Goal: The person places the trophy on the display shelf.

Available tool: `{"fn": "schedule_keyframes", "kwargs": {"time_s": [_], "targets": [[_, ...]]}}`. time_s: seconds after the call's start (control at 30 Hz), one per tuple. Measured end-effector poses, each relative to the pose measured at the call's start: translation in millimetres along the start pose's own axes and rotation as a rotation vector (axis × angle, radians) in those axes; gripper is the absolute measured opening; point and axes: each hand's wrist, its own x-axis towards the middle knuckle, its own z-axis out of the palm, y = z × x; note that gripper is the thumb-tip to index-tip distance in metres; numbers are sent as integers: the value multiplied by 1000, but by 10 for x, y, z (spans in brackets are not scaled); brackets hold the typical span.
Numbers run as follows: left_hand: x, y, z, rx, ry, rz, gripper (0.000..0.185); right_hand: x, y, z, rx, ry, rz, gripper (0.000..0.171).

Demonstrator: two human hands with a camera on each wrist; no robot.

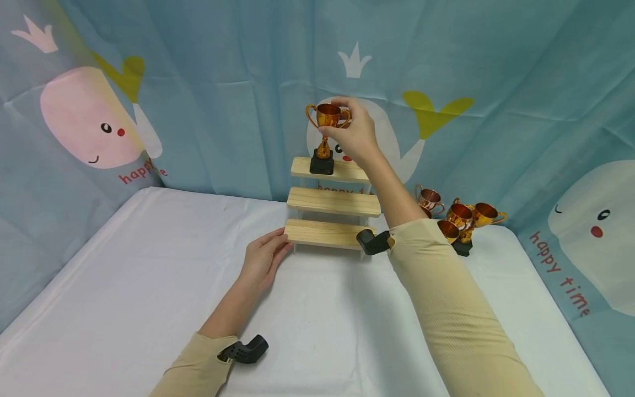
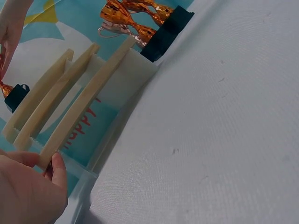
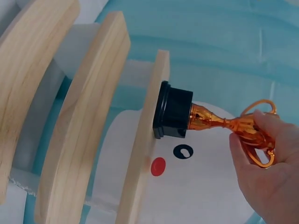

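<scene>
Left hand [image 1: 262, 261] lies flat and relaxed against the stepped wooden stand's [image 1: 333, 203] bottom shelf, right hand [image 1: 353, 135] pinches the gold trophy [image 1: 324, 138] by its cup on the top shelf, stem upright, base near the left end, so a nudge could topple it

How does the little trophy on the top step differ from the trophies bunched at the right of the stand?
The trophy on the top step stands alone and upright, while the trophies at the right crowd together on the white table, some tilted. The right hand grips the first by its cup; nobody touches the others. The first sits up on the wooden stand, the others lower, beside it. All share shiny copper-gold cups with handles.
</scene>
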Motion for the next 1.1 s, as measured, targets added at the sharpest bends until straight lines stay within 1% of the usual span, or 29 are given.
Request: {"fn": "schedule_keyframes", "kwargs": {"time_s": [0.27, 0.43, 0.57, 0.77, 1.1], "targets": [[2, -4, -1, -6, 2, -9, 46, -3, 7, 1, -20, -5, -14, 59], [-13, -6, 0, -5, -6, 1, 47, -37, 33, -29, -26, -15, -7, 66], [-20, -5, 1, -5, -2, 0, 47, -106, 67, -67, 4, -18, 9, 70], [-26, 1, -7, -4, -1, -5, 47, -234, 120, -133, 56, -26, 37, 71], [-20, 7, -37, -6, 10, -11, 47, -476, 204, -214, 115, 17, 48, 73]]}}
